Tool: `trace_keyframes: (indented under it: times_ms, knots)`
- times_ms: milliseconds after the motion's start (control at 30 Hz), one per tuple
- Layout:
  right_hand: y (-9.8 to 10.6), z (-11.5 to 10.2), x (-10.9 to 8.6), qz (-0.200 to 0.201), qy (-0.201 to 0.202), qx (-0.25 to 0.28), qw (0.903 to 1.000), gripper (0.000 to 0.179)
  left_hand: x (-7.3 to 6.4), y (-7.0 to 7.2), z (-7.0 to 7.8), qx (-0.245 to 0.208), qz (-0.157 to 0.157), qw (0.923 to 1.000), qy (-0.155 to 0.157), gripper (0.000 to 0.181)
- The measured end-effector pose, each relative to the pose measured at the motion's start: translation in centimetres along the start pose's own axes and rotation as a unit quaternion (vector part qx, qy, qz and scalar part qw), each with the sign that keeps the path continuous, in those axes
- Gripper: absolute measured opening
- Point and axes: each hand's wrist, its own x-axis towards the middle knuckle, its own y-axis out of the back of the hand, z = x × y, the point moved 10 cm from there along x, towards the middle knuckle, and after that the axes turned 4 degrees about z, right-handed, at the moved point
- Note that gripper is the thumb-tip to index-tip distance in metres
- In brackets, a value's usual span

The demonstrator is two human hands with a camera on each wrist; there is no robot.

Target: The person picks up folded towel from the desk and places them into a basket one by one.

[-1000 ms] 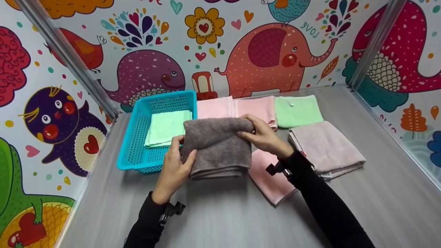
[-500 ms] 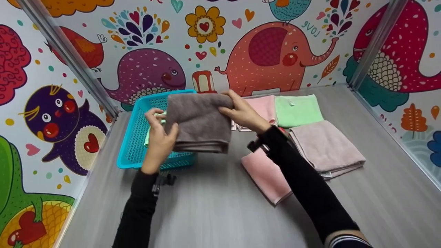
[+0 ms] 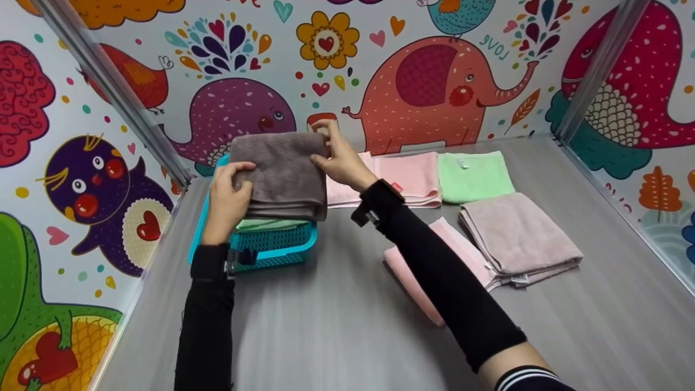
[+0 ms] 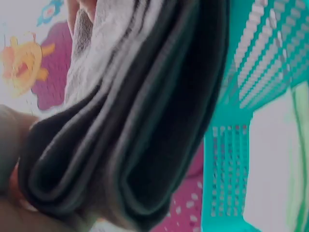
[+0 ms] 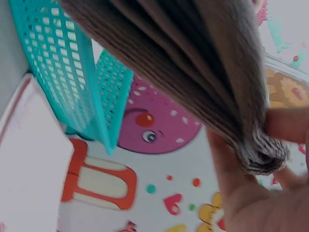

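Observation:
A folded grey-brown towel (image 3: 282, 168) is held up over the blue plastic basket (image 3: 277, 254), its layered folds showing in both wrist views. My left hand (image 3: 223, 198) grips its left side, the thumb in front. At the upper right corner my right hand (image 3: 345, 163) pinches it between thumb and fingers; the right wrist view shows the towel's edge (image 5: 260, 154) bunched there. Beneath the towel, a folded light green towel (image 3: 271, 224) lies inside the basket, mostly hidden in the head view. The left wrist view shows that green towel (image 4: 273, 164) apart from the grey-brown one.
Right of the basket lie folded pink towels (image 3: 410, 179) along the back wall, then a green towel (image 3: 475, 176). A larger pale mauve towel (image 3: 521, 233) lies at the right. Another pink towel (image 3: 410, 271) sits partly under my right forearm. Patterned walls (image 3: 326, 81) enclose the table.
Both hands have carried the grey-brown towel left and away from me, from in front of the basket's right side to above the basket. The other towels have stayed put.

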Motion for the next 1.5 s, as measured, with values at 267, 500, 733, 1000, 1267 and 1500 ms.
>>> trace_keyframes:
  times_ms: [267, 500, 733, 1000, 1267, 1500]
  knots:
    - [-2.2, 2.4, 1.8, 0.1, 0.028, -0.062, 0.9926, 0.039, 1.0, -0.8, -4.1, 0.041, -0.114, 0.9897, 0.077, 0.051]
    - [-4.7, 4.7, 2.0, 0.079, 0.027, -0.121, 0.9892, 0.021, 1.5, -2.2, -6.5, 0.092, -0.17, 0.9756, 0.104, 0.06]
    - [-6.0, 6.7, 1.7, 0.046, -0.02, -0.153, 0.987, 0.03, 1.7, -4.5, -10.1, 0.143, -0.227, 0.9563, 0.116, 0.064]
    - [-11.8, 7.1, 0.2, -0.124, 0.031, -0.312, 0.9413, 0.025, 1.2, -5.2, -13.0, 0.203, -0.275, 0.9281, 0.147, 0.064]
    - [-15.3, 7.4, -1.1, -0.202, 0.103, -0.484, 0.8452, 0.026, 0.2, -4.9, -12.4, 0.287, -0.269, 0.9096, 0.134, 0.093]
    - [-13.0, 7.0, -0.5, -0.136, 0.089, -0.334, 0.9286, 0.021, 1.4, -5.2, -11.3, 0.404, -0.235, 0.88, 0.087, 0.097]
